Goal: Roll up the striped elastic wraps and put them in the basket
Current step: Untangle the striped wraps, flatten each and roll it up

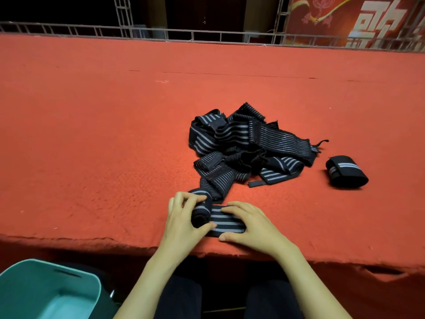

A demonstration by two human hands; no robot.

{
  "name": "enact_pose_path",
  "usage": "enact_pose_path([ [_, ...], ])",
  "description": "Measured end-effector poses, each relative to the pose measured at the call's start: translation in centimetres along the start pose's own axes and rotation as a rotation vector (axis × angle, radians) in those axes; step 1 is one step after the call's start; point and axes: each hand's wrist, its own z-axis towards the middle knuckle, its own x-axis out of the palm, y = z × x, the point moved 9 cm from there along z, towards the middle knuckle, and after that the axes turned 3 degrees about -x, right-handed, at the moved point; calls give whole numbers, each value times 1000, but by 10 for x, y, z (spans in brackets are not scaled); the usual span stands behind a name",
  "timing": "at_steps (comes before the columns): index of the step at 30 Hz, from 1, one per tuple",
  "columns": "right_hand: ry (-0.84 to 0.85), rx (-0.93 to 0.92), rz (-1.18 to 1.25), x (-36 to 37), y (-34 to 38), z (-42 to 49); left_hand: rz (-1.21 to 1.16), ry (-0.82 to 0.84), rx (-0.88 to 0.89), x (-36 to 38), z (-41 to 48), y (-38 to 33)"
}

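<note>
A black wrap with grey stripes (226,221) lies near the front edge of the red table, partly rolled at its left end. My left hand (184,217) grips that rolled end with curled fingers and thumb. My right hand (249,223) rests with fairly straight fingers on the flat striped part just right of the roll. Behind them lies a tangled pile of several unrolled striped wraps (248,146). One rolled wrap (346,171) sits alone to the pile's right. A teal basket (87,279) stands below the table at the lower left, and its visible inside holds nothing.
The red felt-covered table (92,134) stretches wide to the left and back. A metal railing (207,36) runs along its far edge, with a red banner (356,19) behind on the right. My dark-trousered legs (230,295) are under the front edge.
</note>
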Motion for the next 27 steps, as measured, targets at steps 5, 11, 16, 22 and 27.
enact_pose_path([
  [5, 46, 63, 109, -12, -19, -9, -171, 88, 19, 15, -5, -14],
  [11, 9, 177, 252, -16, -36, -17, -293, 50, -134, 6, 3, -4],
  [16, -86, 249, 289, -15, -40, -14, -351, 138, -498, 18, -3, 32],
  [22, -128, 314, 371, -16, -44, -15, -202, 111, -487, 27, 1, 22],
  [27, -216, 359, 404, -34, -58, -27, -7, 9, -292, 37, 6, -22],
])
